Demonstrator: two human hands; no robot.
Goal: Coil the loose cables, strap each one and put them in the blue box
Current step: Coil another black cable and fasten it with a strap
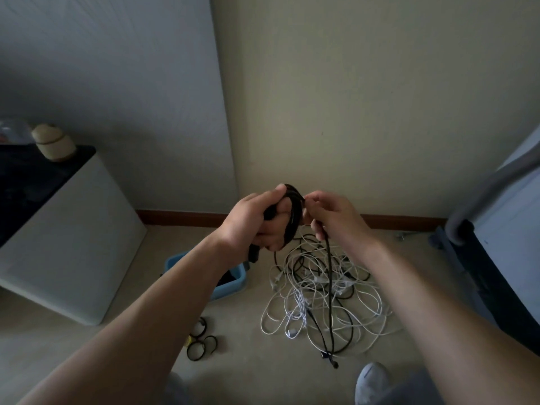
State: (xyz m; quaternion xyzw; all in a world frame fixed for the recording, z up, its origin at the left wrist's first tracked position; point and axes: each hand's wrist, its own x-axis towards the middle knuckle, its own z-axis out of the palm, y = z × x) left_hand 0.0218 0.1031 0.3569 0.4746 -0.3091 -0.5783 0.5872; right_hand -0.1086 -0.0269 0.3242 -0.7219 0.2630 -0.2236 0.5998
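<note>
Black rubbery straps (pixel 201 342) lie in a small cluster on the floor at about seven o'clock, not yet used. Just above them, near nine o'clock of the cable heap, the blue box (pixel 233 277) sits partly behind the left forearm, with something dark inside. The left hand (pixel 257 220) is closed around a bundle of loops of the black cable (pixel 293 206), a plug hanging below the fist. The right hand (pixel 333 217) pinches the same cable's free run, which drops toward six o'clock into the tangle of white and black cables (pixel 321 302). Coiling looks under way: the next move is likely drawing up more slack and laying another loop into the left hand, minding snags in the heap
</note>
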